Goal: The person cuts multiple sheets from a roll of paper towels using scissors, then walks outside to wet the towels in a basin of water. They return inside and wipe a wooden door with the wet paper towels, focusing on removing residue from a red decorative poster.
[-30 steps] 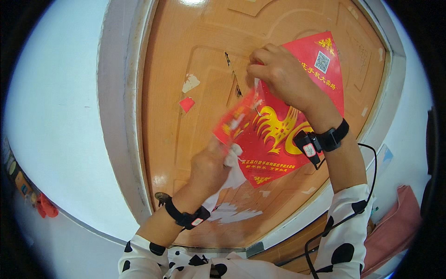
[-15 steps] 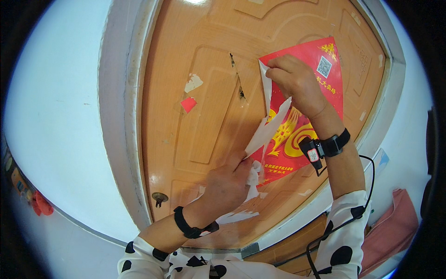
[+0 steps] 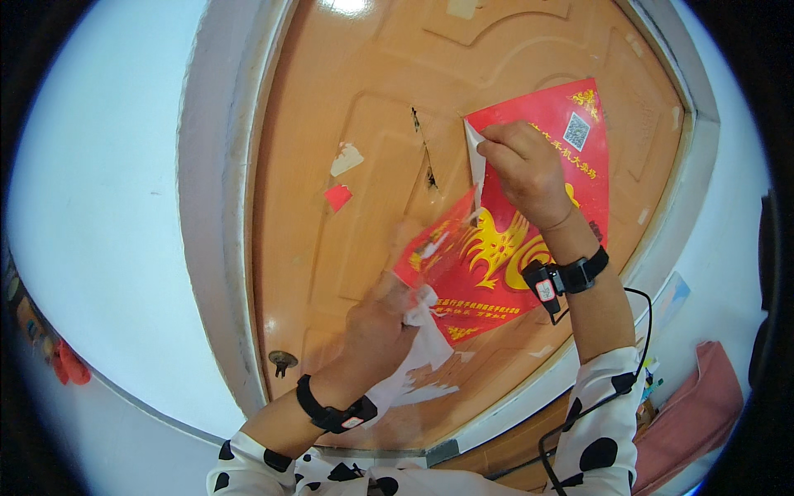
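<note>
A red paper poster (image 3: 500, 306) with gold figures, gold lettering and a square code sticks to a light wood door (image 3: 380, 124), partly peeled. My right hand (image 3: 529, 178) is closed at its upper left edge, pinching the curled strip whose white back shows. Lower down, my left hand (image 3: 376, 335) is closed on torn paper of the poster; its fingertips are smeared by motion. A loose red flap (image 3: 438, 240) spreads from beside that hand toward the poster's middle. Crumpled white paper (image 3: 430, 339) hangs just under the left fingers.
Paper scraps, one red (image 3: 337, 197) and one pale (image 3: 347, 159), cling to the door left of the poster. A dark crack (image 3: 422, 147) runs between them and it. The door knob (image 3: 283, 362) is at lower left. A pink cloth (image 3: 695, 413) lies at lower right.
My left hand has drawn down and left, and the torn flap has turned from its white back to its red face. My right hand keeps its pinch, slightly lower in view.
</note>
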The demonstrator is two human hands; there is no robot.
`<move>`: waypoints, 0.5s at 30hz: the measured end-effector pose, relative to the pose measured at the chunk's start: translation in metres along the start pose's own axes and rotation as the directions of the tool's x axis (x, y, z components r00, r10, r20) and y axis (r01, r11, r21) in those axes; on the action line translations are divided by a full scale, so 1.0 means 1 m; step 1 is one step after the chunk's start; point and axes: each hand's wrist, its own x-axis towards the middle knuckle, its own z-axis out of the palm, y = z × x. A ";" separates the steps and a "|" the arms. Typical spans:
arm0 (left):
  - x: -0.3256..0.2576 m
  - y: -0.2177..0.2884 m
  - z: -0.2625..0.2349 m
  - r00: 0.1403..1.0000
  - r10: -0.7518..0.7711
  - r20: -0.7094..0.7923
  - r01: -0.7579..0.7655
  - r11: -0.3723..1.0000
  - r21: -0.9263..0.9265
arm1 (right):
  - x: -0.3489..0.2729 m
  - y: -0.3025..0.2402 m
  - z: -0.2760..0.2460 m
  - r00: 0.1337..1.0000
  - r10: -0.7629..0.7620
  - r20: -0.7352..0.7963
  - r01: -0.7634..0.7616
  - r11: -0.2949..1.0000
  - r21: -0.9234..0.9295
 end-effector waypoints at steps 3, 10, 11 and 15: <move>0.004 -0.008 -0.002 0.998 0.020 -0.061 -0.020 1.000 -0.001 | -0.001 -0.001 0.000 1.000 -0.010 -0.012 0.009 1.000 -0.021; 0.007 -0.032 -0.002 0.990 -0.140 -0.009 0.134 0.961 -0.240 | 0.005 -0.012 0.001 0.993 0.115 -0.038 -0.112 0.991 0.070; 0.007 -0.033 0.000 0.991 -0.129 -0.036 0.116 0.959 -0.257 | 0.006 -0.015 0.001 0.989 0.143 -0.044 -0.140 0.987 0.076; 0.009 -0.039 0.004 0.993 -0.089 -0.074 0.065 0.956 -0.286 | 0.018 -0.023 0.005 0.889 0.453 0.067 -0.453 0.891 -0.025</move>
